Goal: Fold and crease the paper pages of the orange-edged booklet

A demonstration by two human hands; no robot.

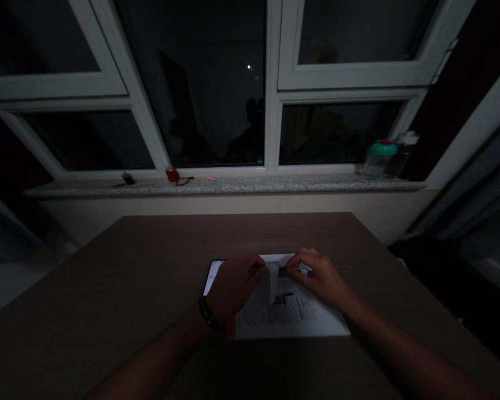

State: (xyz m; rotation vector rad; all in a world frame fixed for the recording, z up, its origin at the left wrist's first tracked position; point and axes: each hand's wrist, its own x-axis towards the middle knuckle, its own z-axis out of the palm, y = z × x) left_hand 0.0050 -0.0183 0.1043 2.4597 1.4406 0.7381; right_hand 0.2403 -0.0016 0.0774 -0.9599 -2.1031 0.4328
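Observation:
A printed sheet or booklet [258,316] with text, pictures and a red left edge lies on the brown table. Over it, my left hand [235,283] pinches the top of a narrow whitish strip [273,286], which looks like paper and hangs down above the page. My right hand [319,275] is closed in a pinch just to the right, fingertips close to the left ones. Something small and dark shows at its fingertips and a thin pale piece shows between its fingers; the dim light hides what it is. A lit phone [211,276] lies partly behind my left hand.
The table [158,255] reaches to the wall under the window. On the speckled sill [241,184] stand a small red jar [172,174], a small dark bottle [128,178], a teal-lidded container [377,158] and a clear bottle [400,155]. A curtain [470,183] hangs at the right.

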